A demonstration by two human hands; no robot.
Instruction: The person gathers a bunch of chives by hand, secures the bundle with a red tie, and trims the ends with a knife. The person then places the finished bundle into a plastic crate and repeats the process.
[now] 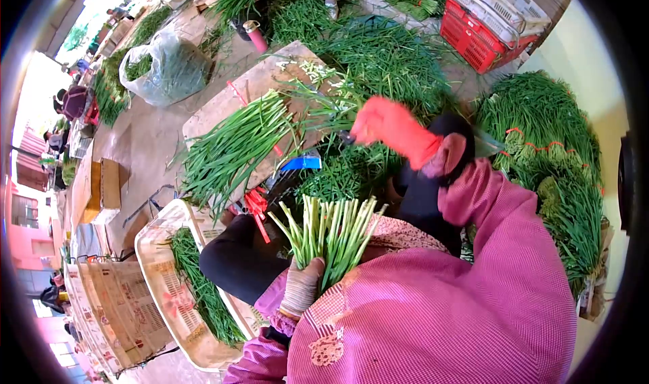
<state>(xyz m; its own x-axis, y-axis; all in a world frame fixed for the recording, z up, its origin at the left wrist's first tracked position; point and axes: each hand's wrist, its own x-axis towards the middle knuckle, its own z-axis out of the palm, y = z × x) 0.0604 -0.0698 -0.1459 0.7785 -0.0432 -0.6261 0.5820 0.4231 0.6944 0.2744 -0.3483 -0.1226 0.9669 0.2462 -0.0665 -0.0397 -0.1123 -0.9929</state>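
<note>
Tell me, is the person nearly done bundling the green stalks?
Not nearly. Done: tied bundles are stacked on the right. In hand: the left hand holds a bunch of stalks; the right hand, in an orange glove, reaches toward the loose stalks on the board. Left: those and more piles behind.

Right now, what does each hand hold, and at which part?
The left hand grips a bunch of green stalks near its lower part. The right hand reaches the greens on the board; its hold cannot be told.

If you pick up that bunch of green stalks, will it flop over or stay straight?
The bunch of pale green cut stalks would probably stay fairly straight: in the gloved left hand its ends stand upright and fan out. It looks light, since one hand holds it. Loose stalks might slip out, as no tie shows.
</note>
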